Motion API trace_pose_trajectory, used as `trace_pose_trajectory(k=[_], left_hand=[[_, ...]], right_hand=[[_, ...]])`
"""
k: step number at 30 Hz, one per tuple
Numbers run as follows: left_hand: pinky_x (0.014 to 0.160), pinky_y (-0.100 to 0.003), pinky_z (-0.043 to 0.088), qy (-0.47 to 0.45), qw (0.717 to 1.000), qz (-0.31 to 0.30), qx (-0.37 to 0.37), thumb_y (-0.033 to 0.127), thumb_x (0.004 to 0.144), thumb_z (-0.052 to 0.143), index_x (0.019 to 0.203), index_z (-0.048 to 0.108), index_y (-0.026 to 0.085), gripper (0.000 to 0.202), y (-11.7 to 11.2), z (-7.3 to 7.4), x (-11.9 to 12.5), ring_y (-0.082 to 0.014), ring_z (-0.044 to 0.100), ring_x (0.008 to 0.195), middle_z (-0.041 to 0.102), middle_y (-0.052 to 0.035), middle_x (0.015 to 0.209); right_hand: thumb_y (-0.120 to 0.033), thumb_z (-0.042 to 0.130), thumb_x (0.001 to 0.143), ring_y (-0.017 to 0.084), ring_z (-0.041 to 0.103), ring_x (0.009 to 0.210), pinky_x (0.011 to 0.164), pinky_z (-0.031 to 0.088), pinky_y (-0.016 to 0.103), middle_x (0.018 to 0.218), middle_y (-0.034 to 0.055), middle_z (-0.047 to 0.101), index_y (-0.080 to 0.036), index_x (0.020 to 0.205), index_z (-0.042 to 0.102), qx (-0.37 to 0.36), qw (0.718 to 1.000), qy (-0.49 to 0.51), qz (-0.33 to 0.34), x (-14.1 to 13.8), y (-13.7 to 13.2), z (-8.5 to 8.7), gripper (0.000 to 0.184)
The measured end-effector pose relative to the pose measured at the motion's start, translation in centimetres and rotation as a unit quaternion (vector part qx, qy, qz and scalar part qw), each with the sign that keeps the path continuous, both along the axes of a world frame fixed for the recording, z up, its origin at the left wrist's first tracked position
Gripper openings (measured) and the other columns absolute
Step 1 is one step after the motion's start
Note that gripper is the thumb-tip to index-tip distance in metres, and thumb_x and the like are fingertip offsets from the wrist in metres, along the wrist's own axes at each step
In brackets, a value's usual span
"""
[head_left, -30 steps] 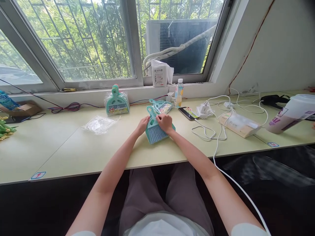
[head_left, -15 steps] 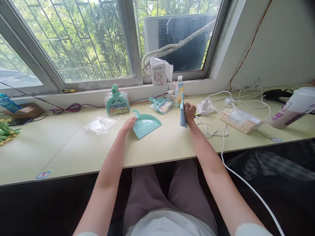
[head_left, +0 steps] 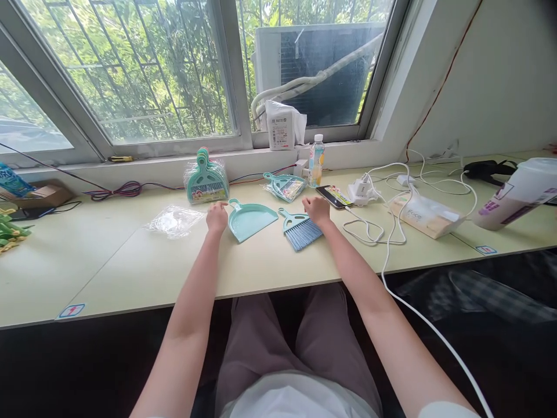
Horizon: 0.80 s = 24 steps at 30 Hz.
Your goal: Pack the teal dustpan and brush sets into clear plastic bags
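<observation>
The pale teal dustpan point(head_left: 252, 219) lies flat on the desk, handle toward the window. My left hand point(head_left: 216, 217) is beside its left edge, with curled fingers and nothing visible in them; the index finger is close to the handle. To the right, a small teal hand brush point(head_left: 301, 230) with blue-grey bristles lies flat. My right hand point(head_left: 317, 210) is curled above the brush's right end, covering part of it, with no grip on the handle visible. Crumpled clear plastic wrap point(head_left: 174, 221) is left of my left hand.
Packaged dustpan sets point(head_left: 208, 180) stand against the wall, and another packaged set point(head_left: 285, 187) lies nearby. A drink bottle point(head_left: 316, 161), a phone point(head_left: 334, 197), white chargers with cables point(head_left: 364, 190), a tissue pack point(head_left: 429, 216) and a tilted large cup point(head_left: 520, 191) occupy the right side.
My right hand has laid the brush down flat and let go of its handle, uncovering the phone. My left hand has come off the dustpan, which sits slightly further left.
</observation>
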<state>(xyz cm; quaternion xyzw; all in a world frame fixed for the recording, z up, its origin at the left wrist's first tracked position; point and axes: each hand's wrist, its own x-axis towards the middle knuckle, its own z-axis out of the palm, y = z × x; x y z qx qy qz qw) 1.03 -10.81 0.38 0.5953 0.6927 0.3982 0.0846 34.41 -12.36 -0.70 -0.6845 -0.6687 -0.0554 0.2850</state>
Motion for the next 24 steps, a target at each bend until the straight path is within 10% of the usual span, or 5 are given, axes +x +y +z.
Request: trace_pose_trajectory(k=[7,14,20,24], left_hand=[[0.097,-0.041,0.041,-0.019,0.998,-0.051,0.034,0.023,0.093,0.038,0.097,0.068,0.018,0.03,1.3,1.7,3.6,-0.0287,0.053,0.116,0.06,-0.0136,0.115],[0.107,-0.045,0.034,0.106,0.94,-0.319,0.06,0.038,0.083,0.064,0.14,0.047,0.023,0.061,2.2,1.8,14.9,-0.034,0.044,0.129,0.049,-0.0147,0.137],[0.118,-0.05,0.014,0.007,0.981,-0.188,-0.05,0.012,0.072,0.067,0.148,0.029,0.01,0.085,7.6,-0.5,20.1,-0.0382,0.006,0.149,0.022,-0.0248,0.155],[0.116,-0.049,0.023,-0.125,0.978,-0.046,-0.159,0.025,0.074,0.071,0.151,0.012,0.013,0.098,12.1,-1.1,19.3,-0.0379,0.014,0.148,0.012,-0.029,0.156]], right_hand=[[-0.025,0.043,0.092,0.025,0.056,0.107,0.084,0.041,0.034,0.111,0.0119,0.069,-0.019,0.092,0.075,-0.034,0.997,0.049,-0.05,1.8,3.7,-0.4,0.033],[-0.016,0.048,0.086,0.028,0.036,0.131,0.11,0.019,0.057,0.139,0.0122,0.051,-0.022,0.125,0.06,-0.052,0.993,-0.096,0.04,0.8,8.8,-1.4,0.041],[-0.008,0.04,0.09,0.028,0.044,0.124,0.108,0.023,0.053,0.13,0.0107,0.058,-0.024,0.114,0.068,-0.003,0.987,-0.146,0.062,-0.9,12.2,-1.9,0.04],[-0.003,0.041,0.087,0.027,0.044,0.126,0.108,0.026,0.05,0.135,0.0073,0.056,-0.028,0.114,0.069,0.013,0.991,-0.117,0.058,0.2,15.0,-1.4,0.046]])
